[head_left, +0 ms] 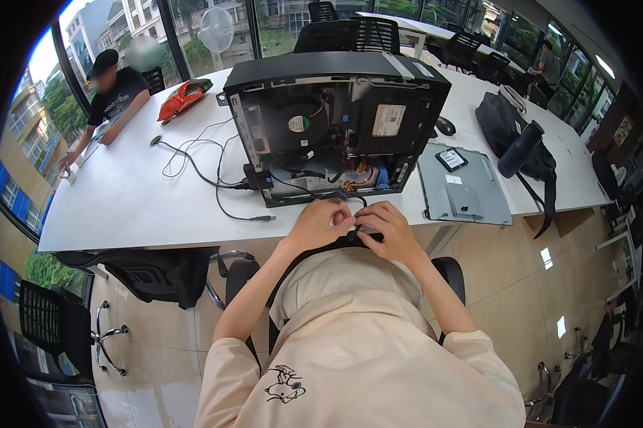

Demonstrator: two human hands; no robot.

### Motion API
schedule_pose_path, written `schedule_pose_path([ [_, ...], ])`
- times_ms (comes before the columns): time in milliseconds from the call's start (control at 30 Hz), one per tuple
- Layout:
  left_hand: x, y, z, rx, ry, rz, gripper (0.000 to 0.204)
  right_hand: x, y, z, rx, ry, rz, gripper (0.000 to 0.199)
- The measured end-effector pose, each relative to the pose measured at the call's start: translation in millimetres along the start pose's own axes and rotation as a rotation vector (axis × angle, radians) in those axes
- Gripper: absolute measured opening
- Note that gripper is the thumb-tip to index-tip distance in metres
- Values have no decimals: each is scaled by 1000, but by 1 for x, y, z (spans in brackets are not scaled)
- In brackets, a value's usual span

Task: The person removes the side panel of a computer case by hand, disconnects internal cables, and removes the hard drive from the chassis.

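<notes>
A black desktop computer case [339, 68] stands on the white table with its side open toward me. Inside show a round fan [299, 123], a drive with a white label [389, 120] and bundled orange wires [362, 176]. A thin black cable [358, 198] comes out over the case's lower edge to my hands. My left hand [324, 225] and my right hand [388, 231] are close together at the table's front edge, fingers pinched on the cable. Its end is mostly hidden by my fingers.
Loose cables [201, 173] lie left of the case, beside a red snack bag [184, 100]. On the right are a grey side panel [435, 200] bearing a small drive [451, 159], a mouse [445, 126], a backpack [501, 121] and a dark bottle [521, 148]. Another person [119, 95] sits at the far left.
</notes>
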State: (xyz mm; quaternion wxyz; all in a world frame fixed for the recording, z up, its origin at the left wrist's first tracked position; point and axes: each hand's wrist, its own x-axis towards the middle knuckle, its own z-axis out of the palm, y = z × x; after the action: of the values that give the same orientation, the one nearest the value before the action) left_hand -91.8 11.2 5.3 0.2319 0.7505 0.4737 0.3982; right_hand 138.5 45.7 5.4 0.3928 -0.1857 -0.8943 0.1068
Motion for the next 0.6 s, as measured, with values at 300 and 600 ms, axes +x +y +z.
schedule_pose_path([
  [300,-4,6,5,-439,356,-60,18,-7,6,-10,367,-1,245,25],
  [600,-3,15,-2,-218,139,-109,36,10,112,-96,-145,399,466,24],
])
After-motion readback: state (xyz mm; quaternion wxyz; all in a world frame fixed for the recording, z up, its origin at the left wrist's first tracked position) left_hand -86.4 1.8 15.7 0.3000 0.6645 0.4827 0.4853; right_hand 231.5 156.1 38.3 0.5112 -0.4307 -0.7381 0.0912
